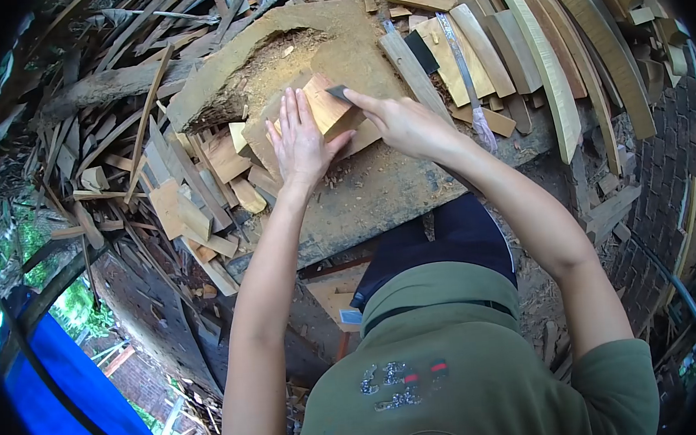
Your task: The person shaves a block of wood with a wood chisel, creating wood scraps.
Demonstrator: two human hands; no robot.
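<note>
A pale wooden block (325, 109) lies on a larger board (362, 139) on the workbench (339, 210). My left hand (299, 135) rests flat over the block's left side, fingers stretched forward and thumb out to the right. At the block's right edge, my right hand (397, 119) is closed with its index finger pointing forward along a dark flat piece (338, 94). The pointed end of that piece touches the block's upper right corner. My fingers and palm hide the rest of it, so I cannot tell its kind.
A brush (481, 125) with a long handle lies right of my right hand, near a small black block (422, 52). Curved wooden pieces (546, 79) are stacked at the right. Offcuts (180, 214) crowd the left. A hollowed slab (222, 72) with sawdust stands behind.
</note>
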